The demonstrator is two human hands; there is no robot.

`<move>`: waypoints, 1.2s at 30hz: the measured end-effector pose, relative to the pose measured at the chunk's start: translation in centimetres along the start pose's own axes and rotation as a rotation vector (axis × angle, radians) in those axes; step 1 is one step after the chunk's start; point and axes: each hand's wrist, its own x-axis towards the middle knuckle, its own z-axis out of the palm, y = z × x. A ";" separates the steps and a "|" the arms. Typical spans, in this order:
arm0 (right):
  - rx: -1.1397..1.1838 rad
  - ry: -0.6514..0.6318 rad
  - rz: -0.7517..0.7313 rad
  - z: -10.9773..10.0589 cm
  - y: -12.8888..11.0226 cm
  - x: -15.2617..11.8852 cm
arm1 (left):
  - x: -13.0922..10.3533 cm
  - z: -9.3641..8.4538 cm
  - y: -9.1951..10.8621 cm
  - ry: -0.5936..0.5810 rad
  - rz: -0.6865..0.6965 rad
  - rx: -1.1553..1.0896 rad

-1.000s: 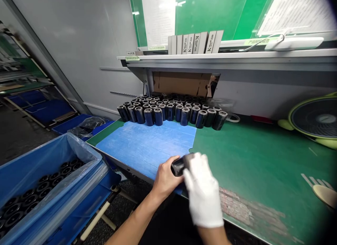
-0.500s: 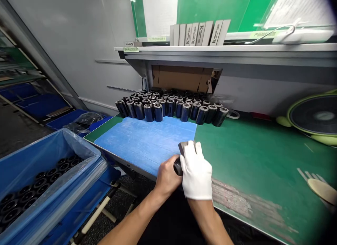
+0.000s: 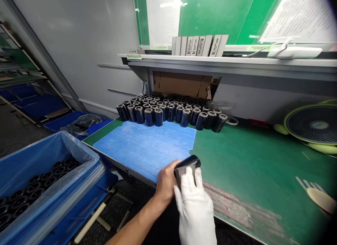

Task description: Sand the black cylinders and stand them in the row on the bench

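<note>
A glossy black cylinder (image 3: pixel 194 161) is tilted over the front edge of the green bench. My bare left hand (image 3: pixel 166 181) is closed round its left end, with the fingertips partly hidden. My right hand (image 3: pixel 193 192), in a white glove, presses a grey block (image 3: pixel 181 172) against the near side of the cylinder, its fingers lying over the block. A blue mat (image 3: pixel 147 143) lies beyond both hands. Rows of upright black cylinders (image 3: pixel 158 117) stand along the mat's far edge.
At the left a blue bin (image 3: pixel 79 146) lined with clear plastic holds several black cylinders. A shelf (image 3: pixel 237 60) with grey boxes (image 3: pixel 195 45) runs above the bench. A green-rimmed fan (image 3: pixel 316 125) stands at the right, with a beige round object (image 3: pixel 321 200) nearer.
My right hand and the grey block have come down towards me, showing more of the black cylinder. My left hand has shifted slightly. The camera view has tipped up a little.
</note>
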 end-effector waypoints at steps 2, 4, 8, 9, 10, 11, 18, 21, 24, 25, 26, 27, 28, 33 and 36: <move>0.028 0.025 0.022 0.2 0.3 0.5 | -0.1 0.0 0.0 0.016 0.030 0.040; 0.063 0.032 0.012 0.6 0.6 0.7 | -0.2 0.1 0.0 0.027 0.034 0.072; 0.042 0.104 -0.012 1.6 0.7 -0.6 | -0.1 0.2 -0.3 0.007 0.004 0.042; 0.042 0.104 -0.010 1.7 0.8 -0.6 | -0.1 0.2 -0.3 0.005 0.010 0.038; 0.049 0.093 0.002 1.7 1.0 -0.3 | 0.0 0.2 -0.4 0.007 0.021 0.042; 0.062 0.066 0.021 1.6 1.3 0.2 | 0.0 0.2 -0.3 0.012 0.032 0.051; 0.107 -0.029 0.090 0.4 0.2 -0.1 | 0.0 0.1 -0.5 -0.022 0.024 0.036; 0.304 -0.017 0.178 1.7 1.6 0.2 | -0.1 0.0 -0.5 -0.004 0.032 0.039; 0.473 0.025 0.394 3.2 7.2 3.8 | -0.1 0.1 -0.2 0.045 -0.013 0.087; 0.488 0.056 0.461 3.5 9.4 5.0 | -0.1 0.1 -0.1 0.036 -0.020 0.091; 0.492 0.082 0.521 3.6 11.4 5.8 | -0.1 0.0 0.0 0.023 -0.023 0.094; 0.505 0.106 0.571 3.6 13.1 6.2 | -0.1 0.0 0.0 0.013 -0.021 0.097; 0.519 0.125 0.611 3.6 14.2 6.2 | -0.1 -0.2 0.1 0.012 -0.018 0.098; 0.572 0.140 0.684 3.0 11.9 1.8 | 0.4 -1.0 0.0 -0.004 0.030 0.078; 0.492 0.117 0.454 2.0 6.4 -0.4 | 1.1 -1.4 -0.2 -0.036 0.087 0.088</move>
